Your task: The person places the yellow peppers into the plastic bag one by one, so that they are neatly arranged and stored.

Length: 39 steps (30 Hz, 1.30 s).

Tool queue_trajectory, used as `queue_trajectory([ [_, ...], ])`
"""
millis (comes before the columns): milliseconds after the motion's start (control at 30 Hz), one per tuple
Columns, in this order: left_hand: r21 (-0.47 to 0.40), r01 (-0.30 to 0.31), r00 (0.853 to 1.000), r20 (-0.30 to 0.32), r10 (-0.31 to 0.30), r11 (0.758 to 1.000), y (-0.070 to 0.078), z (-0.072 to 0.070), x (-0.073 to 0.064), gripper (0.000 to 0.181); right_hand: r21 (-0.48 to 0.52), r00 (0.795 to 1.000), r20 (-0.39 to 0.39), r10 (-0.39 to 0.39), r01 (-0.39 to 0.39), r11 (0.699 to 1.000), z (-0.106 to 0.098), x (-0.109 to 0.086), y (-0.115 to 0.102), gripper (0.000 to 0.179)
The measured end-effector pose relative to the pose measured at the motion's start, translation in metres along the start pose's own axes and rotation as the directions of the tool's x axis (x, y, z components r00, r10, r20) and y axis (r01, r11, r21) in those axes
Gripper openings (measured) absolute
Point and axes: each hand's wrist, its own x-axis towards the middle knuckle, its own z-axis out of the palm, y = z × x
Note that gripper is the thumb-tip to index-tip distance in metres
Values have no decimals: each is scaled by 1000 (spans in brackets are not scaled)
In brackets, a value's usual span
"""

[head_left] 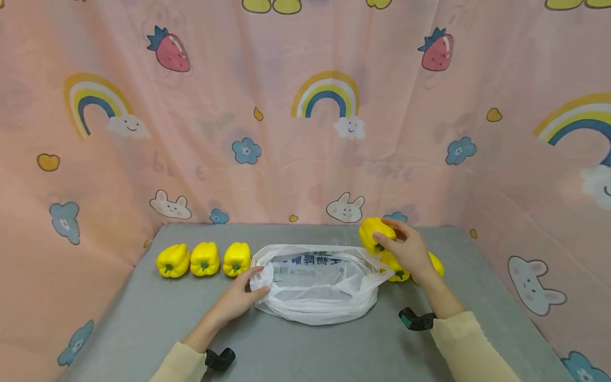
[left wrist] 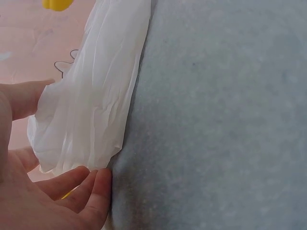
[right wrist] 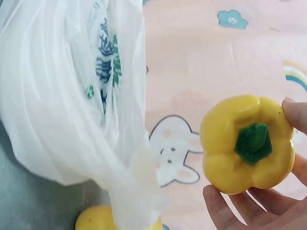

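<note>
A white plastic bag (head_left: 315, 313) lies with its mouth open and dark printing showing inside. My left hand (head_left: 242, 293) grips its left side, with the thumb on one side and fingers at its lower edge in the left wrist view (left wrist: 62, 191). My right hand (head_left: 409, 249) holds a yellow bell pepper (head_left: 374, 233) above the bag's right end, pinched between thumb and fingers. The pepper's green stem (right wrist: 253, 143) faces the right wrist camera. Under the right hand, two more yellow bell peppers (head_left: 398, 273) sit on the table, partly hidden by the hand and the bag.
Three yellow bell peppers (head_left: 205, 260) stand in a row left of the bag on the grey table (head_left: 324, 355). A pink printed curtain (head_left: 277, 185) hangs behind the table and along both sides. Each wrist wears a black strap device (head_left: 416, 320).
</note>
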Motion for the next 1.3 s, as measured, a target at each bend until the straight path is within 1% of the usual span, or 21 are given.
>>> queue_trajectory([
  [100, -3, 2, 1000, -1, -2, 1000, -1, 0, -1, 64, 37, 1000, 18, -4, 3, 999, 10, 2, -2, 64],
  [267, -10, 0, 1000, 0, 0, 1000, -1, 0, -1, 63, 54, 999, 30, -27, 25, 998, 27, 5, -4, 63],
  [400, -5, -7, 1000, -5, 7, 1000, -1, 0, 0, 62, 77, 999, 32, -36, 33, 996, 42, 8, -10, 62],
  [533, -1, -9, 1000, -9, 9, 1000, -1, -1, 0, 62, 103, 999, 42, -28, 23, 994, 58, 9, -18, 61],
  [633, 0, -8, 1000, -10, 8, 1000, -1, -1, -1, 62, 104, 998, 49, -28, 23, 994, 70, 10, -24, 60],
  [733, -2, -4, 1000, -14, 4, 1000, -1, 0, -2, 62, 102, 997, 57, -44, 38, 994, 83, 11, -28, 60],
  [900, 14, -6, 1000, -22, 6, 1000, 1, 1, -2, 61, 120, 996, 65, -58, 50, 992, 105, 10, -34, 61],
  [1067, 22, -9, 1000, -19, 10, 1000, 3, 2, -1, 62, 144, 995, 63, -73, 63, 988, 125, 9, -38, 59],
  [1300, 36, -10, 1000, -12, 11, 999, 2, 2, 0, 62, 172, 996, 69, -52, 40, 984, 151, 8, -41, 57],
])
